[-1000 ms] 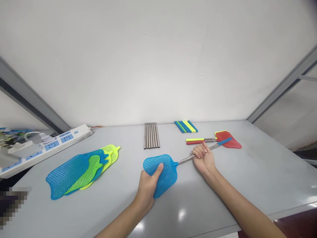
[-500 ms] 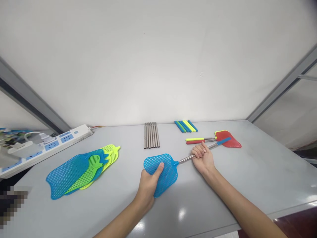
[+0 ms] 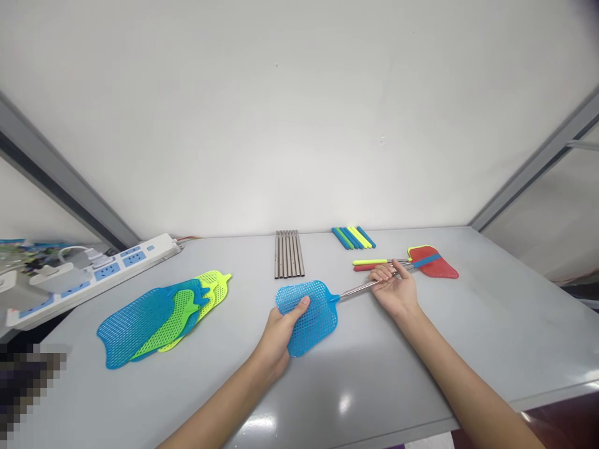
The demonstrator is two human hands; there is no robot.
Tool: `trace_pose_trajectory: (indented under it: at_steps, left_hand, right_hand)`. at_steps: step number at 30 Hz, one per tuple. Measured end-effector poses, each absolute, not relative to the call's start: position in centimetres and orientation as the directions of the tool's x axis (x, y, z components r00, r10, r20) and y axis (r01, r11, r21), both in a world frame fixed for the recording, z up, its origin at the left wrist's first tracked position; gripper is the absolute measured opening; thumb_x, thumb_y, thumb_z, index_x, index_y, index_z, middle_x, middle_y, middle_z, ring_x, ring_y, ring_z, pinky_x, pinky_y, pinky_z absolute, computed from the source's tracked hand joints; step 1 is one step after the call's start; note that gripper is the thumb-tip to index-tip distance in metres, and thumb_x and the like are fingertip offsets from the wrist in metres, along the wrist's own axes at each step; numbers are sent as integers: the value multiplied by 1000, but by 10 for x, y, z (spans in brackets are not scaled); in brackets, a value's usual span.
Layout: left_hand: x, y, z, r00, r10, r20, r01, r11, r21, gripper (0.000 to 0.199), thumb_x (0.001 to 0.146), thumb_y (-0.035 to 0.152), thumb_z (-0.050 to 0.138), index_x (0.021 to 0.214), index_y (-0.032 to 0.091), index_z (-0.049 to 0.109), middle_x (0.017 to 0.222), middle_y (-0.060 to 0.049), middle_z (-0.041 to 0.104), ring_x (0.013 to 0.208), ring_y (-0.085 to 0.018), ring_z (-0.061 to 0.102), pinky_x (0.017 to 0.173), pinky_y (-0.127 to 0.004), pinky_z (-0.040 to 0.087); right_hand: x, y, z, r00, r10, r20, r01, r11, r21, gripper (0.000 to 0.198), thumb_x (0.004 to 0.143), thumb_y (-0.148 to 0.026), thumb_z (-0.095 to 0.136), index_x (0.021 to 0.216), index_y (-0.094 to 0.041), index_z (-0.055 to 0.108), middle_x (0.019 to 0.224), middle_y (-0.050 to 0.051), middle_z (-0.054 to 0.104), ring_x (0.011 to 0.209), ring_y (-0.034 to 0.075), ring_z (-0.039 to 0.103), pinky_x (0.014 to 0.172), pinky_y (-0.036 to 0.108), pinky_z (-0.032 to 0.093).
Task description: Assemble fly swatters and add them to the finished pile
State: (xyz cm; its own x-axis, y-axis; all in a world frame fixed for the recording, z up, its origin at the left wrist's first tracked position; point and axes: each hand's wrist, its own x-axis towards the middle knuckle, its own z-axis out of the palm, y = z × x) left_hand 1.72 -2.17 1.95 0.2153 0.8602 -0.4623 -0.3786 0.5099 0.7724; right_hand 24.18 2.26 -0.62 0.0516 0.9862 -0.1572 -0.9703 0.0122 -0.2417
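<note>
With my left hand (image 3: pixel 277 337) I'm pinching the blue mesh (image 3: pixel 317 324), seemingly steadying it; my right hand (image 3: pixel 397 294) is clasping its rod (image 3: pixel 354 290), apparently supporting it.

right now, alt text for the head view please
A left hand grips a blue mesh swatter by its head while the right hand holds its metal rod. On the grey table lie loose mesh heads, metal tubes, coloured sticks and a red swatter.

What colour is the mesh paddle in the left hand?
The mesh paddle is blue; the head view shows it best.
</note>
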Motion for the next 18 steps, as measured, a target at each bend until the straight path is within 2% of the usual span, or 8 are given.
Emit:
trace_pose_trajectory:
  at_steps: [8, 13, 18]
  left_hand:
    - [11, -13, 21, 232, 856, -462, -356, 517, 779, 38, 65, 31, 61, 99, 14, 57, 92, -10, 64, 80, -22, 61, 72, -34, 48]
    - [7, -9, 18, 285, 861, -422, -326, 501, 801, 39, 67, 39, 57, 96, 13, 58, 92, -10, 64, 79, -22, 61, 71, -33, 47]
    - [5, -4, 14, 258, 902, -347, -257, 410, 875, 41, 68, 44, 54, 92, 11, 60, 83, -9, 66, 72, -21, 62, 68, -31, 47]
  right_hand:
    - [273, 32, -6, 208, 952, -225, -958, 152, -244, 20, 74, -16, 39, 58, -19, 27, 47, -7, 27, 38, 6, 31, 37, 19, 34]
    - [304, 36, -6, 390, 889, -238, -902, 317, -294, 20, 74, -15, 35, 57, -18, 26, 43, -8, 24, 34, 5, 28, 35, 18, 31]
    - [314, 39, -12, 406, 877, -256, -895, 325, -306, 23, 76, -15, 31, 55, -19, 23, 40, -9, 20, 30, 5, 25, 31, 17, 27]
